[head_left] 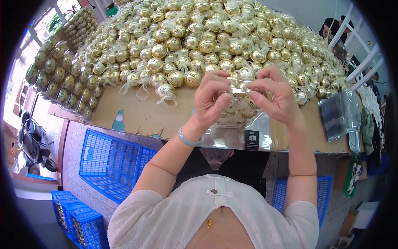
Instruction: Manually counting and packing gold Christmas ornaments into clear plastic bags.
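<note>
In the middle, in front of me, stands a clear plastic package with several gold egg-shaped ornaments inside. A black label with a barcode shows on its near side. At its far, upper edge, my left hand is closed with fingers and thumb pinching the clear plastic. On the other side my right hand pinches the same edge between thumb and fingers. Glare and my fingers partly hide the strip of plastic between the two hands.
A large heap of gold egg ornaments with pale ribbons covers the far cardboard-topped table. Filled clear packs are stacked at left, flat clear plastic sheets lie at right. Blue crates sit below; another person is far right.
</note>
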